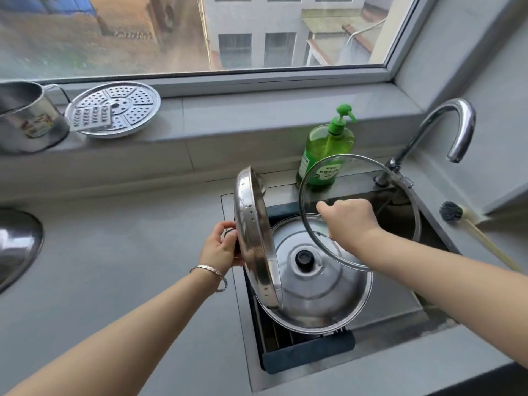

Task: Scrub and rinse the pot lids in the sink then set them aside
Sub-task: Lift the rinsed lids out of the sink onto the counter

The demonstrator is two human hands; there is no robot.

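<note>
My left hand point(221, 247) grips the black knob of a steel lid point(253, 232), which stands on edge over the left side of the sink point(385, 307). My right hand point(347, 220) holds a glass lid point(400, 178) with a metal rim, tilted up over the sink; its knob is hidden behind my hand. Below both, a large domed steel lid point(320, 292) with a black knob lies on a dark rack point(308, 350) across the sink.
A green pump bottle of dish soap point(325, 150) stands behind the sink, the curved tap point(445, 130) to its right. A dish brush point(457, 214) lies on the right counter. On the sill sit a steamer plate point(114, 108) and a steel mug point(25, 118). A steel bowl point(14, 247) sits at far left.
</note>
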